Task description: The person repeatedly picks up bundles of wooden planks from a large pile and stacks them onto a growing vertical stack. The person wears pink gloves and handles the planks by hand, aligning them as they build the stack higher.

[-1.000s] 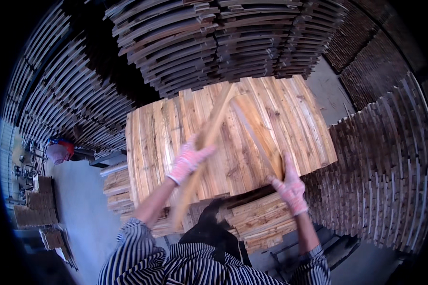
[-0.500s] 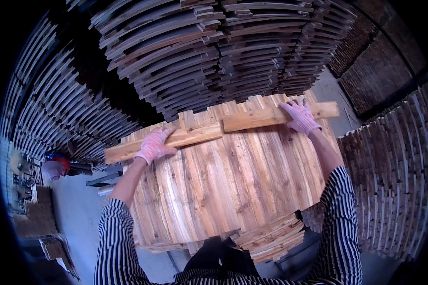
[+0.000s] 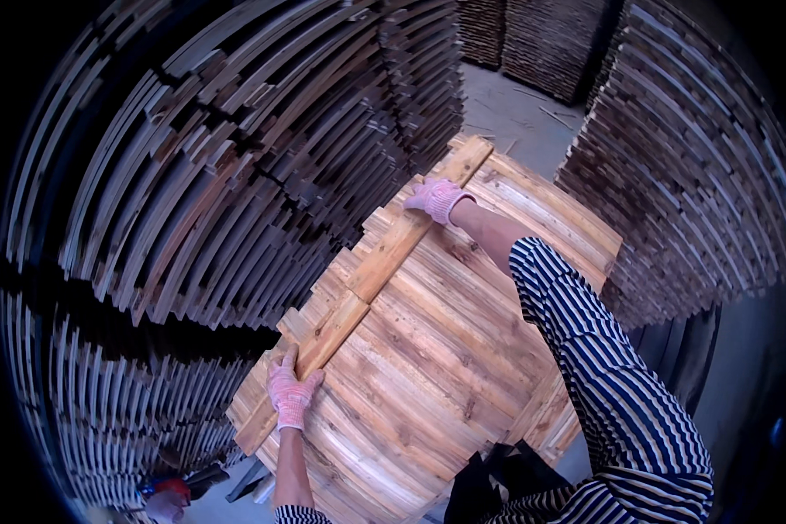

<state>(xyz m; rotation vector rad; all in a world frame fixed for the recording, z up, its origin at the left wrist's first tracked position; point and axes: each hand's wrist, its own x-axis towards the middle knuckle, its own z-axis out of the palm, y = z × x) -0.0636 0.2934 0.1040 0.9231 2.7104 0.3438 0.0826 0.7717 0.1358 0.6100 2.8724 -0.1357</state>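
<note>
Two narrow wooden boards lie end to end across the far side of a layer of side-by-side planks (image 3: 454, 323). My left hand (image 3: 290, 390), in a pink-and-white knit glove, grips the left board (image 3: 327, 330), with the thumb apart on its near side. Farther up to the right, my right hand (image 3: 437, 199), gloved alike, has its fingers bent over the right board (image 3: 384, 259). Beneath the palm, its grip is partly hidden. The two boards' ends meet between my hands, and both boards rest on the planks.
Tall stacks of spaced boards (image 3: 210, 201) stand close along the far and left side. Another high stack (image 3: 681, 166) rises on the right. Scraps lie on the grey floor (image 3: 520, 118) beyond. A person in red (image 3: 170, 489) is at the lower left.
My view has turned to the right, so the planks and boards now slant across it. The right board's end now sits against and in line with the left board's; both hands remain on the boards.
</note>
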